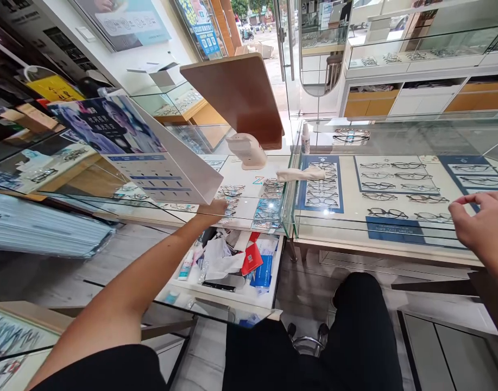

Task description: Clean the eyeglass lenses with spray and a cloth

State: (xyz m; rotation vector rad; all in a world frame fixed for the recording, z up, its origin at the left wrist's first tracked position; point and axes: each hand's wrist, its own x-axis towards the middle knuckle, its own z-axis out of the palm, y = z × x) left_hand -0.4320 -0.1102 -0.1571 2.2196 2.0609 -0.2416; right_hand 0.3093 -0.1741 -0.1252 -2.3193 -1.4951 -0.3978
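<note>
My left hand (216, 210) reaches forward over an open drawer (279, 260), at the counter's front edge by the lower right corner of a standing desk calendar (159, 163). Its fingers are mostly hidden, so I cannot tell whether it grips anything. The drawer holds crumpled white paper (222, 259), a red packet (252, 259), blue cards (263, 271) and a small bottle (186, 266). At the right edge, my right hand (485, 220) hovers above the glass counter, thumb and fingertip brought together, nothing visible between them. Rows of eyeglasses (387, 213) lie under the glass near it.
A brown-backed screen on a pale stand (249, 151) rises beyond the left hand. A beige cloth (301, 174), a white bottle (306, 138) and eyeglasses (351, 136) rest on the counter. Chair casters (308, 339) show between my legs.
</note>
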